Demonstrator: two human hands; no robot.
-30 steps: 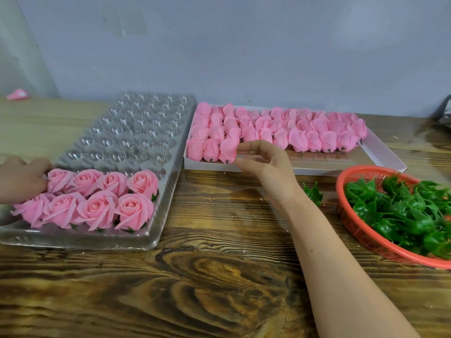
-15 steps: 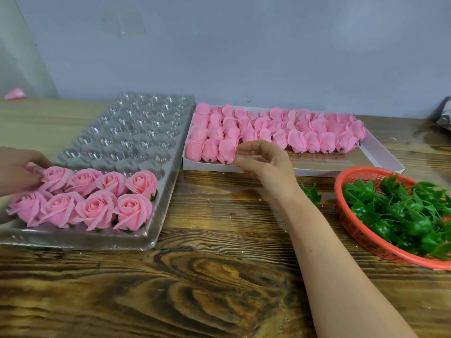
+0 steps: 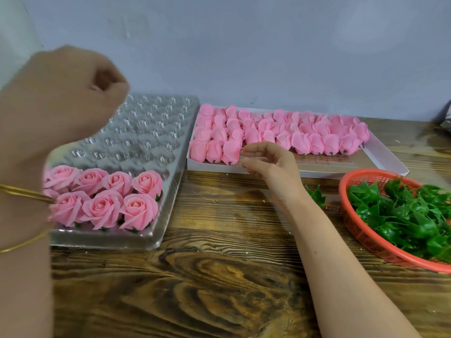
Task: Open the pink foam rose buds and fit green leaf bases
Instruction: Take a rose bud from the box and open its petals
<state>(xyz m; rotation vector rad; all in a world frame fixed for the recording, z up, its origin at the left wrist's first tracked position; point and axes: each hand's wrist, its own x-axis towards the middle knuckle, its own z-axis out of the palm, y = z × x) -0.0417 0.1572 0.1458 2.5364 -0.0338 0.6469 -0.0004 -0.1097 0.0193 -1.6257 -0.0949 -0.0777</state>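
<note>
Several closed pink foam rose buds [image 3: 280, 135] lie in rows in a white cardboard box [image 3: 380, 154]. My right hand [image 3: 271, 167] hovers at the box's front edge, its curved index fingertip and thumb right beside the front-row bud [image 3: 230, 154], with no clear grip. My left hand [image 3: 63, 98] is raised high above the clear plastic tray [image 3: 151, 132], blurred, its fingers curled into a fist with nothing seen in it. Opened roses with green bases [image 3: 105, 196] fill the tray's near rows. Green leaf bases [image 3: 410, 215] are piled in a red basket [image 3: 361, 230].
One loose green leaf base [image 3: 317, 196] lies on the wooden table [image 3: 219, 276] between my right wrist and the basket. The tray's far cells hold nothing. A grey wall stands behind the tray and box. A dark bag [image 3: 447, 118] shows at the right edge.
My left hand left the roses at the tray's left side and rose up and to the right, close to the camera. My right hand stayed by the front-row bud.
</note>
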